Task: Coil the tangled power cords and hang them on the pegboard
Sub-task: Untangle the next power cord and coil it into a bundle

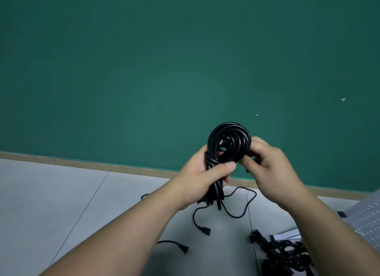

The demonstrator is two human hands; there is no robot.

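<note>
Coiled black power cord [228,140] held raised before green wall [144,70], fingers of left hand [205,177] clenched round its gathered strands, right hand [271,168] pinching the loop's side; tangled cord pile [287,249] on floor [61,193] near pegboard [368,216].

Two bare hands are in view, the left hand [205,173] and the right hand [273,168], and between them is one coiled bundle of black rubber power cord [228,139]. On the pale grey tiled floor [61,193] lie two loose cord ends, one black block-shaped connector [206,231] and one black two-pronged plug [183,249], plus one tangled heap of black cords [287,250] whose strands cannot be counted. There is one white perforated pegboard panel [370,216], and two small white specks [343,99] mark the one dark green wall [144,70]
</note>
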